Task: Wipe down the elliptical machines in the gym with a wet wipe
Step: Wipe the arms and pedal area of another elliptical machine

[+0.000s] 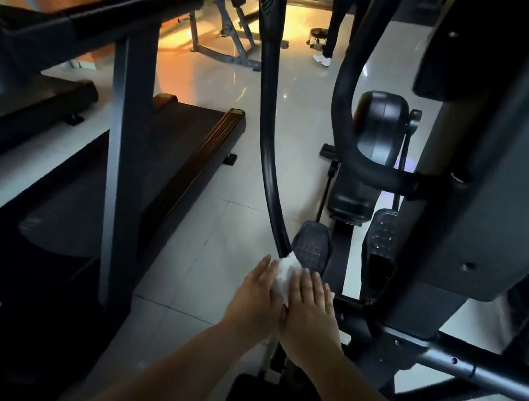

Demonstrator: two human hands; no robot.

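Note:
The black elliptical machine [483, 183] fills the right half of the head view. Its long curved swing arm [264, 152] runs down from the top centre to just above my hands. A white wet wipe [285, 273] is wrapped around the low end of that arm. My left hand [258, 296] and my right hand [310, 312] press on the wipe from either side, palms facing each other with fingers extended. The left foot pedal [312, 246] lies just beyond the wipe, the right pedal [384, 230] further right.
A treadmill [123, 133] with a dark deck stands at the left. A second elliptical [379, 138] sits behind on the white tiled floor [215, 227]. A person's legs [335, 23] and a small stool [318, 36] are at the far back, beside a grey bench frame [226, 25].

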